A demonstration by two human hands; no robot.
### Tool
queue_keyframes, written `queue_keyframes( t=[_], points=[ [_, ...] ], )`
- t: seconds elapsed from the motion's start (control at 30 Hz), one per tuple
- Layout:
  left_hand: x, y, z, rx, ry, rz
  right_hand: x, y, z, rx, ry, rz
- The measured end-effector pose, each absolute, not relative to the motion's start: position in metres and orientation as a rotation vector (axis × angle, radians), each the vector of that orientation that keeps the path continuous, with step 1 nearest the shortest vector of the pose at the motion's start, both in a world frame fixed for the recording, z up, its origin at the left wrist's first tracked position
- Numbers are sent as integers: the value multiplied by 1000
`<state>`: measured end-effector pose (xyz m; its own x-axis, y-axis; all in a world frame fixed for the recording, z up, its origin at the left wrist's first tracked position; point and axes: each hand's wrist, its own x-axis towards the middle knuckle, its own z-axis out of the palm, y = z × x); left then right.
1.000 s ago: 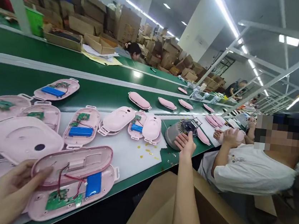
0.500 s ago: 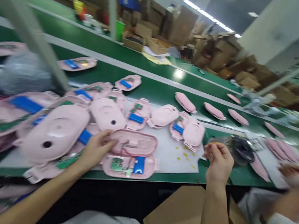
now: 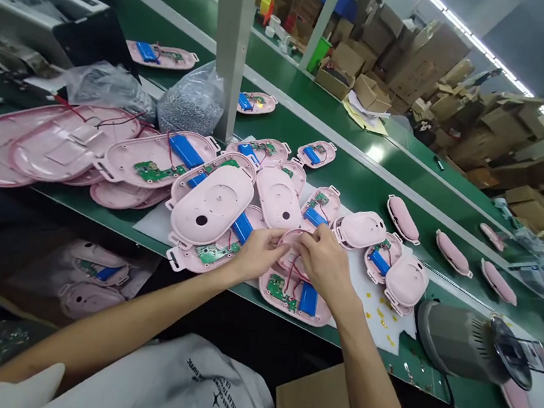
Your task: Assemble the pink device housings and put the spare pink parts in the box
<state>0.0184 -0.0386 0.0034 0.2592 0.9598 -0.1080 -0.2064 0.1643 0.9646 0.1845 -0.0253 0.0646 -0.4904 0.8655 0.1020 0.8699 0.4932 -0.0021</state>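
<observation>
My left hand (image 3: 260,255) grips the left edge of a pink shell half (image 3: 290,257), which is tilted up with its inner side towards me. My right hand (image 3: 325,262) is closed over the same half, its fingertips pinched at the inside; anything between them is hidden. Red and dark wires run down to the matching lower shell (image 3: 322,316) at the bench edge. Inside that one are a green circuit board (image 3: 280,291) and a blue battery (image 3: 309,298). To the right, small yellow pieces (image 3: 385,312) lie scattered on a white sheet (image 3: 386,341).
Pink shells (image 3: 218,201) with boards and batteries are piled at my left. Closed pink cases (image 3: 453,253) stand along the green bench. A grey cylindrical machine (image 3: 453,339) lies at the right. A metal post (image 3: 231,49) rises behind the pile; a cardboard box (image 3: 318,406) is below.
My right hand has come left from beside the yellow pieces to the pink shell half. The left hand still holds that half. The view has turned to the left and tilted.
</observation>
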Motion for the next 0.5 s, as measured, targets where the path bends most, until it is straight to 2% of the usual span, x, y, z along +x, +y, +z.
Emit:
queue_keyframes(
  t=[0.33, 0.5],
  points=[
    [17, -38, 5, 1249, 925, 1073, 174, -25, 68, -1703, -2512, -96],
    [12, -42, 7, 1302, 1047, 1000, 202, -14, 68, -1862, -2192, 194]
  ],
)
